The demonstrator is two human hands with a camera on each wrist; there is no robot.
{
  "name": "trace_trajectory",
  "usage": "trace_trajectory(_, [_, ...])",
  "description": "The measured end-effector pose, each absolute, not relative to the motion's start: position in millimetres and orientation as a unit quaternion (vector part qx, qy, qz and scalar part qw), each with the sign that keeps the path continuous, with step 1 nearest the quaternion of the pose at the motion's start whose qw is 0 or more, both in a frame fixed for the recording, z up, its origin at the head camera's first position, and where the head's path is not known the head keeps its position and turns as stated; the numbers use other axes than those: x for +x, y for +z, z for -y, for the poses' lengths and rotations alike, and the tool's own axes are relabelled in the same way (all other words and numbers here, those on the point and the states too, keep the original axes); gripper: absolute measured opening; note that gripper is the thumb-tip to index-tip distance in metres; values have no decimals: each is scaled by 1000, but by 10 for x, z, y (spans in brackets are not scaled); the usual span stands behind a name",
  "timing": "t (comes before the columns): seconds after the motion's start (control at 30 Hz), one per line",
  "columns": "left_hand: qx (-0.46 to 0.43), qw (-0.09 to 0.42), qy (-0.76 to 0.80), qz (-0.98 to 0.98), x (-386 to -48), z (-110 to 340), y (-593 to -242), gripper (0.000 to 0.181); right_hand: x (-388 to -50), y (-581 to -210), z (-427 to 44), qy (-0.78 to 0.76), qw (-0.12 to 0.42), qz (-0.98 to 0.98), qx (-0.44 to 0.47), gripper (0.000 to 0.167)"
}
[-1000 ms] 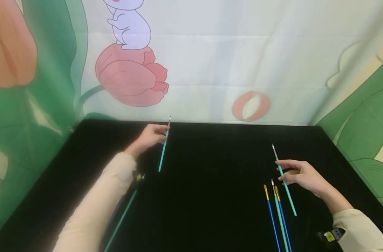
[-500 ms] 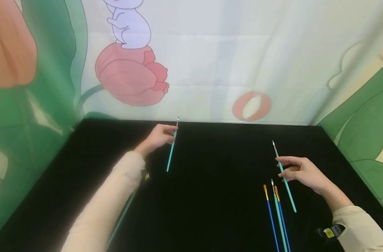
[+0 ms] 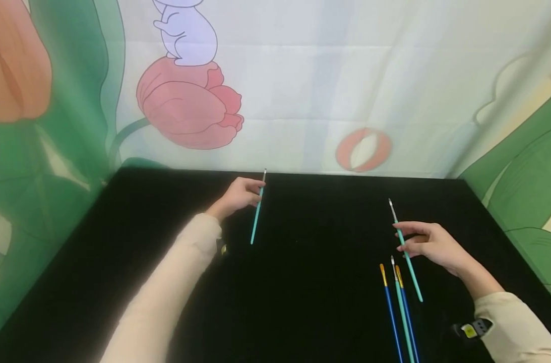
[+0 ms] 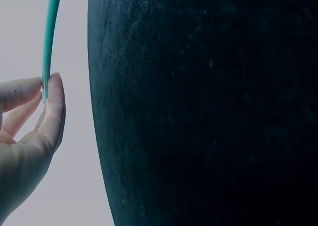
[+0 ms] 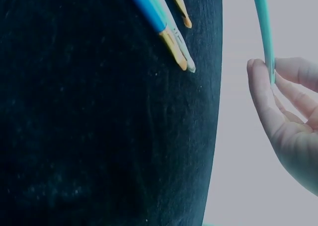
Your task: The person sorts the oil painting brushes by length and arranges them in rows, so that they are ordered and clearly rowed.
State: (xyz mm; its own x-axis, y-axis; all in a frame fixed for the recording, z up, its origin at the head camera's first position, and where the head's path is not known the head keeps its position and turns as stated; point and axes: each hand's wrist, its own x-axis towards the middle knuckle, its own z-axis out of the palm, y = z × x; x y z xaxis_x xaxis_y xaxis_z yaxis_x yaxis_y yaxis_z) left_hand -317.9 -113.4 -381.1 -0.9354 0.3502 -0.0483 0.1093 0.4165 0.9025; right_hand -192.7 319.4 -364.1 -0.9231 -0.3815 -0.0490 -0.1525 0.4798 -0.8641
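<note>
My left hand [image 3: 240, 195] pinches a teal paintbrush [image 3: 256, 218] between thumb and fingers, its bristle tip pointing up and away near the table's far edge. The same teal handle [image 4: 50, 35] shows in the left wrist view, gripped near its end. On the right, my right hand [image 3: 434, 245] pinches another teal paintbrush [image 3: 411, 267], tilted with its tip toward the far left. In the right wrist view that brush's handle [image 5: 264, 27] runs up from the fingertips. Just left of this hand lie a blue paintbrush [image 3: 391, 307], a teal one [image 3: 402, 310] and a second blue one [image 3: 409, 316].
A black table [image 3: 302, 282] spreads under both hands. Behind it hangs a pale curtain [image 3: 293, 91] with a printed tulip and animal, and green printed cloth [image 3: 529, 191] flanks the right side. A dark wrist device [image 3: 475, 328] sits at the right sleeve.
My left hand has moved rightward with its teal paintbrush, and the left sleeve now covers the brush that lay beneath it. My right hand has shifted slightly up and left with its brush.
</note>
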Motion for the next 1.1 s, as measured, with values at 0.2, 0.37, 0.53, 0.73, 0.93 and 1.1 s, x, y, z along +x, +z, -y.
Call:
trace_trajectory(0.2, [124,135,512,-839,-3251,1043,-3917,42,-1936,-3633,-3132,-487,121,-851,-157,44])
trace_trajectory(0.37, [118,136,510,-841,-3283,991,-3964,42,-1946,-3613,-3094,-486,120,-851,-158,44])
trace_trajectory(0.53, [109,134,505,-845,-3309,966,-3999,42,-1961,-3590,-3048,-488,121,-850,-160,44])
trace_trajectory(0.73, [101,138,493,-853,-3326,938,-4051,41,-1995,-3583,-2944,-493,125,-845,-163,44])
trace_trajectory(0.93, [96,146,479,-860,-3303,906,-4079,42,-2032,-3567,-2819,-493,128,-844,-165,44])
trace_trajectory(1.1, [99,139,468,-867,-3283,873,-4079,42,-2091,-3536,-2718,-496,125,-843,-163,45])
